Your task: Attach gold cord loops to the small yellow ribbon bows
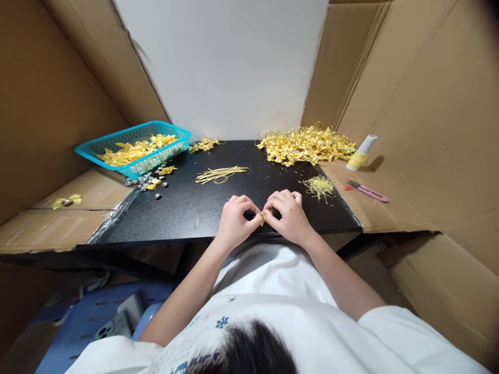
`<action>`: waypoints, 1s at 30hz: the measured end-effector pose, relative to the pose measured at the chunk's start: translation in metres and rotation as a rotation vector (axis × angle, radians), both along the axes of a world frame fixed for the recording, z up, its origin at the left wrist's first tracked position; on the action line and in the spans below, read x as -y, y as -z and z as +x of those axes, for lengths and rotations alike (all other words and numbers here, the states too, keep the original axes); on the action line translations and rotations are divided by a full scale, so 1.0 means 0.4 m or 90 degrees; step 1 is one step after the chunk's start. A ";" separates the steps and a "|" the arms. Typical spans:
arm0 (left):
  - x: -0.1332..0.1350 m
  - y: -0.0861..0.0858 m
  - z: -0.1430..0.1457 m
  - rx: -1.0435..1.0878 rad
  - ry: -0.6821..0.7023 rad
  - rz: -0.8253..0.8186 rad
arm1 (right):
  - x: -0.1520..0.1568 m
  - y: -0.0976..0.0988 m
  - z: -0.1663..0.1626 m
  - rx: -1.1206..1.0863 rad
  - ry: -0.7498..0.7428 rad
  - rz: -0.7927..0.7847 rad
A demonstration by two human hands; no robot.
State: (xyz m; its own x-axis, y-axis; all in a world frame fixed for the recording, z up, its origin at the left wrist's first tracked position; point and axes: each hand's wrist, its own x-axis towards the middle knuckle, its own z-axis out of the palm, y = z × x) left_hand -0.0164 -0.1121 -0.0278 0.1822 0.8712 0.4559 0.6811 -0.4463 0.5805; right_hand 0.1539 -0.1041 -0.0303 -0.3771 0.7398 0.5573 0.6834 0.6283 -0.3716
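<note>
My left hand [235, 221] and my right hand [289, 215] meet over the near edge of the black table [187, 208]. Both pinch one small yellow ribbon piece [264, 217] between thumb and fingertips. The other fingers of each hand are curled in. A bundle of thin gold wire ties [220, 174] lies just beyond my left hand. A small tangle of yellow trimmings [319, 186] lies beyond my right hand.
A teal basket [134, 148] with yellow bows sits at the back left, small silver beads [146, 182] scattered below it. A big heap of yellow ribbon pieces [306, 144] lies at the back right. A ribbon spool [362, 152] and pink snips [368, 191] rest on cardboard at right. Cardboard walls surround the table.
</note>
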 end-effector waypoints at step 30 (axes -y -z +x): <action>0.009 -0.006 0.001 -0.035 0.002 0.006 | 0.003 -0.005 0.005 -0.017 0.018 -0.026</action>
State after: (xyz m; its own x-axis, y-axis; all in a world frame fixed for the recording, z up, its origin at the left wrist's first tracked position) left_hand -0.0159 -0.1156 -0.0255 0.2093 0.8663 0.4537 0.7106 -0.4534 0.5380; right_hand 0.1559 -0.1052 -0.0284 -0.3406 0.7720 0.5367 0.6901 0.5929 -0.4149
